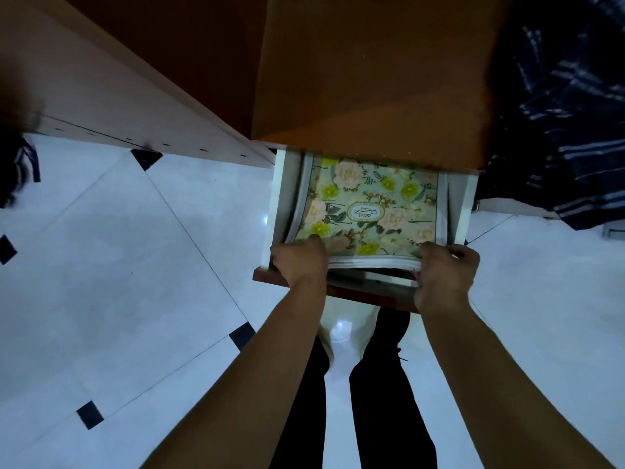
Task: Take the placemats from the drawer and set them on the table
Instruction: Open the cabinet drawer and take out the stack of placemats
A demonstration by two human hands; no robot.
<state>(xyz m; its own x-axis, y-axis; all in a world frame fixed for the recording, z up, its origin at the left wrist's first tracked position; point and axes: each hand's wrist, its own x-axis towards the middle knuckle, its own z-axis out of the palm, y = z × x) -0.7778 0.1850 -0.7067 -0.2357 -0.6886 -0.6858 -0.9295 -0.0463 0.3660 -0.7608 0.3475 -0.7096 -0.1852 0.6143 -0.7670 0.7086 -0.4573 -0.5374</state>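
Glossy floral-print placemats (pixel 368 204); white-painted wood drawer (pixel 280 198), dark wood front; glossy white floor tiles (pixel 118 265); matt wood tabletop (pixel 372 72).

Placemats (pixel 368 204): the top one has a pale green ground with pink and yellow-green blooms, dark leaves and a cream oval label (stack edges beneath show white).
Drawer (pixel 280 198): white inner walls, dark red-brown front.
Counter (pixel 372 79): plain orange-brown.
Floor (pixel 118 265): white tiles, thin dark joints, small black diamond insets.
Cloth (pixel 568 113): navy, pale stripes.
Trousers (pixel 382 418): black.
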